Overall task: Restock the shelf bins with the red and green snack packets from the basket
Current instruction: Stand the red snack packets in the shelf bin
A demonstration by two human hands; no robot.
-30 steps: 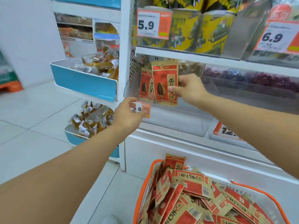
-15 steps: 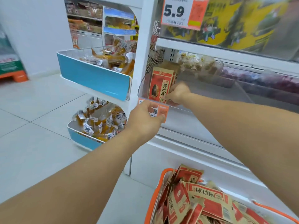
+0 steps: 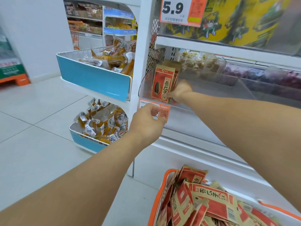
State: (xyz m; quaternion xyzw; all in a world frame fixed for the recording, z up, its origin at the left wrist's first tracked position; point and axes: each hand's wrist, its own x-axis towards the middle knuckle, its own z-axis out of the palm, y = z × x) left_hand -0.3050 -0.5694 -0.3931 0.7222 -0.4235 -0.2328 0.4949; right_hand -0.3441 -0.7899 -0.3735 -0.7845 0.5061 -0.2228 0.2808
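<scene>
Orange plastic rims the basket (image 3: 160, 198) at the near right, which is heaped with red and tan snack packets (image 3: 211, 203) lying at all angles. Both bare forearms reach away from the camera toward the white shelf unit (image 3: 187, 157). Left of the basket, farther off, the left hand (image 3: 147, 123) has its fingers curled onto the orange price tag (image 3: 163, 110) that hangs on the front edge of the clear bin (image 3: 143, 85), gripping it at the tag's lower part. Just beyond and to the right, the right hand (image 3: 180, 92) is inside that bin, its thumb and fingers pinching a small stack of red packets (image 3: 161, 85) by their lower right edge; the stack stands upright at the bin's left end, front face toward the camera, close against the clear front wall. Farther right along the same shelf lie clear bins of pale wrapped snacks (image 3: 198, 62) and purple ones (image 3: 260, 74), too blurred to tell apart further. Above, another price tag (image 3: 177, 11) reads 5.9 before yellow packs (image 3: 236, 22). On the left, two blue-fronted bins (image 3: 92, 79) hold yellow wrapped snacks (image 3: 112, 57), one above the other, over pale floor tiles (image 3: 32, 128).
</scene>
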